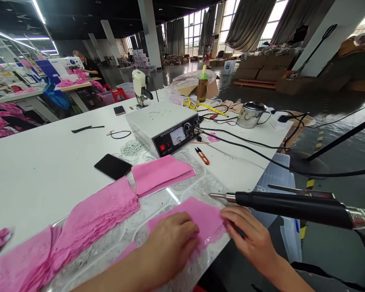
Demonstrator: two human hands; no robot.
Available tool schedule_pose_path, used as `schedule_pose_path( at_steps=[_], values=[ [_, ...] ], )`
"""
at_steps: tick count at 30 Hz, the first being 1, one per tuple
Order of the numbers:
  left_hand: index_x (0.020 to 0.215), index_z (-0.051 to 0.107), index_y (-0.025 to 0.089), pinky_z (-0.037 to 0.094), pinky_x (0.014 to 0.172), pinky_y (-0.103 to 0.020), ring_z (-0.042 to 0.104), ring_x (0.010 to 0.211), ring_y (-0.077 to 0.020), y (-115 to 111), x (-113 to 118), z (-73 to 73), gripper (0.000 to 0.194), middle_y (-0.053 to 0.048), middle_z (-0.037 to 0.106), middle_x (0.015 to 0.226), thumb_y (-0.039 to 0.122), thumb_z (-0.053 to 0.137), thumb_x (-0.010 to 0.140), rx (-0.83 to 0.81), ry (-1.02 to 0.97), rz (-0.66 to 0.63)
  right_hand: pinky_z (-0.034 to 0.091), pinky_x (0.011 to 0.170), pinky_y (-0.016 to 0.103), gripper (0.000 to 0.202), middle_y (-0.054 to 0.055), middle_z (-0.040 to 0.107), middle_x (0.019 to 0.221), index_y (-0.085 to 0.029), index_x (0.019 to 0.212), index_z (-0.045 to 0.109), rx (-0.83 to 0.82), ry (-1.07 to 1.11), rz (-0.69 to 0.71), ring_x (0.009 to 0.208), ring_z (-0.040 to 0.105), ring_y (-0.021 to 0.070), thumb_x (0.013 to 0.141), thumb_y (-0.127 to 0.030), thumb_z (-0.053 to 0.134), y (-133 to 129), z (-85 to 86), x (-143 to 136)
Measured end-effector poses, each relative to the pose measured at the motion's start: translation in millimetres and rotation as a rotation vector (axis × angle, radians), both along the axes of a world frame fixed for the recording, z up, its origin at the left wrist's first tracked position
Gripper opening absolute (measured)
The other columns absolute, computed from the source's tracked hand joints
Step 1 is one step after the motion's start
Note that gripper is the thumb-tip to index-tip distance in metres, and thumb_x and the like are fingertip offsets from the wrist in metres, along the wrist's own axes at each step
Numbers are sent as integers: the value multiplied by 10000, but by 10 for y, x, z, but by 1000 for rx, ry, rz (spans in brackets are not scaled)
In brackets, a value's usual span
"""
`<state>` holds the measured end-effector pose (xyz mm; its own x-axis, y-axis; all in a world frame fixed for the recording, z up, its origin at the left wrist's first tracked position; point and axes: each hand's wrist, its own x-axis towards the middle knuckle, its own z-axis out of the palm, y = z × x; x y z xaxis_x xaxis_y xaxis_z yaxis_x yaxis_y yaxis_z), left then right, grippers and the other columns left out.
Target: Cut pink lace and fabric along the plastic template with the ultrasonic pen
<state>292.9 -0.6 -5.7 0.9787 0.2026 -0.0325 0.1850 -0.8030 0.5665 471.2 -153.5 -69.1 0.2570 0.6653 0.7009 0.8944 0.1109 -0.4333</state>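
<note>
Two bare hands are on a flat, bright pink fabric piece [205, 215], which lies on the white tabletop [36, 174] on the near side of the white metal box with a black dial panel [170, 132]. The left hand [172, 243] lies over the cloth, fingers bent — whether it grips or only presses, I cannot tell. The right hand [251, 235] has thumb and forefinger together on the cloth's right corner. To the near right of the box, just above that hand, is a black-handled, pen-shaped tool with a metal tip [286, 205]. Nearer than the box lies a folded pink fabric stack [159, 174]; to its near left — a black rectangular phone [112, 166] and a layered pile of lace-edged pink fabric [99, 215]. Orange-handled thread snips [202, 156] lie right of the box.
</note>
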Motion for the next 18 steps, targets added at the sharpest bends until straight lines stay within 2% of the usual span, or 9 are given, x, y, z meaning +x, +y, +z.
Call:
schedule_pose_path(
  at_steps=[2,5,7,11,14,18],
  values=[
    [905,663,199,507,726,-291,642,825,-192,-87,253,-19,75,-34,660,929,159,620,858,-28,77,67,577,755,301,242,46,723,878,-222,1035,645,3,-5,5,830,702,179,884,-62,541,0,-5,12],
    [916,652,167,510,734,-333,637,841,-239,-185,547,-58,179,-60,655,932,266,735,793,-32,118,93,584,741,300,243,44,730,872,-222,1036,642,8,-4,12,818,711,183,883,-66,536,3,2,24],
    [906,649,163,505,737,-347,634,844,-254,-219,655,-96,205,-67,652,925,298,743,784,-35,131,107,592,745,296,258,41,735,879,-227,1052,635,5,-4,15,824,719,182,882,-65,530,1,10,29],
    [847,662,183,477,703,-299,628,786,-207,-227,724,-148,44,-35,660,863,200,621,848,-68,137,135,596,768,261,281,37,747,907,-229,1082,620,1,-16,18,846,729,168,881,-56,529,-19,8,38],
    [785,674,186,447,661,-270,614,741,-180,-213,737,-150,129,-16,663,796,139,570,845,-102,134,159,598,780,251,275,36,751,915,-229,1089,622,0,-2,32,845,735,168,887,-67,530,-29,-4,41],
    [728,673,181,406,612,-253,581,681,-160,-204,751,-129,151,1,642,723,121,570,820,-143,120,179,604,767,253,267,34,749,903,-229,1076,631,0,30,42,820,738,169,893,-76,511,-14,11,37]
  ],
)
